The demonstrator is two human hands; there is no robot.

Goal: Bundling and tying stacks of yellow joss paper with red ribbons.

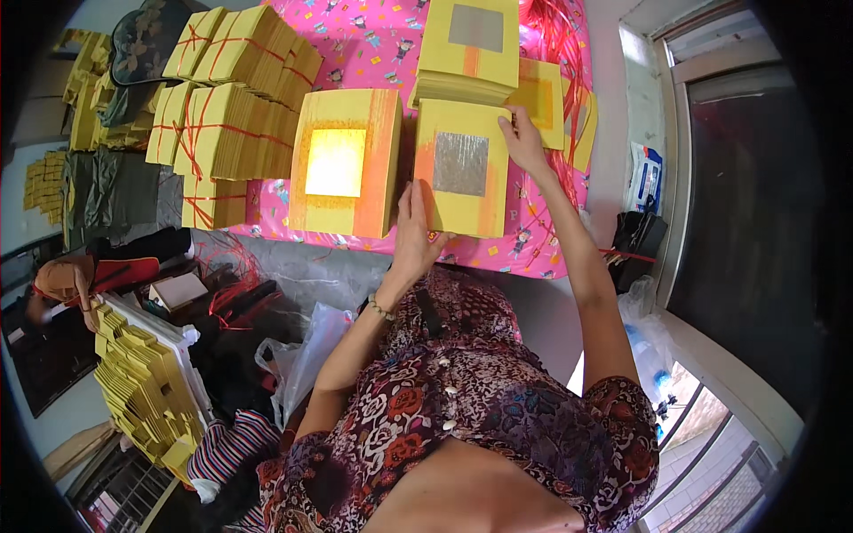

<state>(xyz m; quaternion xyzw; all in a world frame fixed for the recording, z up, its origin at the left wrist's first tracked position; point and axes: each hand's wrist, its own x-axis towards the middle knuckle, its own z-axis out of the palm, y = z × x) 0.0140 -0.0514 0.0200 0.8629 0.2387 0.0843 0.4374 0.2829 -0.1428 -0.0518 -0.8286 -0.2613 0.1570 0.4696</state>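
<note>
On the pink patterned table cover stands a stack of yellow joss paper, its top sheet bearing a silver square and an orange band. The fingers of my left hand lie stretched along its left side, the thumb near the front edge. At the far right corner, my right hand has its fingers closed on the paper's edge. To the left is another joss paper stack with a gold square. A third silver-square stack rises just behind.
Bundles of yellow paper tied with red string are piled at the table's left. Loose red plastic strands hang at the back right. On the left, a person reaches toward more yellow stacks. A plastic bag sits below the table.
</note>
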